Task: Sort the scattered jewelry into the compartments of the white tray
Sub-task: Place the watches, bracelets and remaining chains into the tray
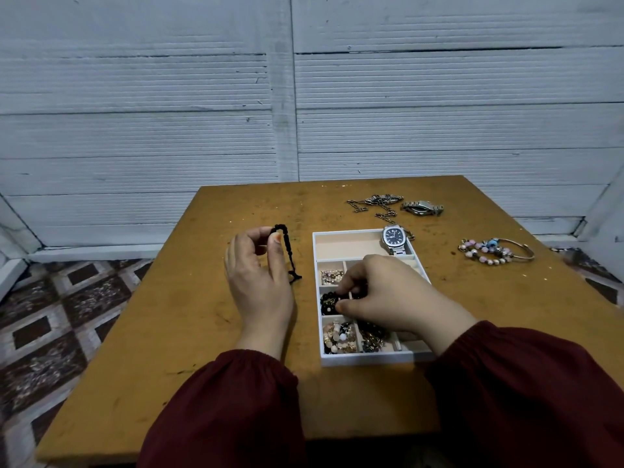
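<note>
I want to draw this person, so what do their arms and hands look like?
Both arms wear loose, puffy sleeves in dark red. The left sleeve and the right sleeve are each gathered into a tight, crinkly band at the wrist. The left hand and the right hand are bare: no gloves, and no rings or wristbands show.

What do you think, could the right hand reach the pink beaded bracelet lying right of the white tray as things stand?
Probably yes: the pink beaded bracelet lies uncovered on the wooden table with nothing between, though the right hand must first release the black beads it pinches in the white tray.
</note>
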A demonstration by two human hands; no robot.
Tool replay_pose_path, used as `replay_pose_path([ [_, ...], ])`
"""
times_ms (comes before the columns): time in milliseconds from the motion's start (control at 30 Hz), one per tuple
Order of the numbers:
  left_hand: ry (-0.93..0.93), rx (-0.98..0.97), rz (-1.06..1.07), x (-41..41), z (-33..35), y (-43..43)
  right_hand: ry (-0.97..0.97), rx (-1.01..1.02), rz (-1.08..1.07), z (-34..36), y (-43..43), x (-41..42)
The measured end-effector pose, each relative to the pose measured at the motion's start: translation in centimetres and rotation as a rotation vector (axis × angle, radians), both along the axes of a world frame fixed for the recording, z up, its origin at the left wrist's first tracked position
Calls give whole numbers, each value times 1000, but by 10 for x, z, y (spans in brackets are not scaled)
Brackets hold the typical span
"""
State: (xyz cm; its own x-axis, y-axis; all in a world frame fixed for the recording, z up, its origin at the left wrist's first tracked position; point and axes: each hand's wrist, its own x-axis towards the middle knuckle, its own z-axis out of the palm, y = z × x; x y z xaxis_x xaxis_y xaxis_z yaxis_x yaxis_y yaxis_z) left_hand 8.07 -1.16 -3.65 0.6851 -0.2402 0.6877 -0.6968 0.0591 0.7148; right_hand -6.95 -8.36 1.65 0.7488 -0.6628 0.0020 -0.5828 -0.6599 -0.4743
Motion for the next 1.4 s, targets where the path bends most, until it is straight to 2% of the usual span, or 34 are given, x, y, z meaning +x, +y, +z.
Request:
replay_pose_path([
  [167,-2,-10,-12,-2,1,2,-149,47,-34,-1,-4,-10],
  [300,19,-23,-28,-6,3,4,-346,-69,-123,3,-8,-29],
  [400,51,-51,-38,-9,8,3,-384,-162,-226,-1,-15,-50],
  [467,79,-65,-58,-13,14,2,-327,-201,-300,-8,-23,-68],
  [600,86,-84,-108,-28,23,5,-84,-210,-372,-27,-32,-100],
  [833,93,-108,-189,-61,36,12,261,-159,-262,-50,-28,-120],
  [1233,202,-80,-402,-109,47,28,255,-195,-270,-53,-25,-121],
  [1400,210,-16,-406,-112,40,33,256,-190,-271,-54,-25,-122],
])
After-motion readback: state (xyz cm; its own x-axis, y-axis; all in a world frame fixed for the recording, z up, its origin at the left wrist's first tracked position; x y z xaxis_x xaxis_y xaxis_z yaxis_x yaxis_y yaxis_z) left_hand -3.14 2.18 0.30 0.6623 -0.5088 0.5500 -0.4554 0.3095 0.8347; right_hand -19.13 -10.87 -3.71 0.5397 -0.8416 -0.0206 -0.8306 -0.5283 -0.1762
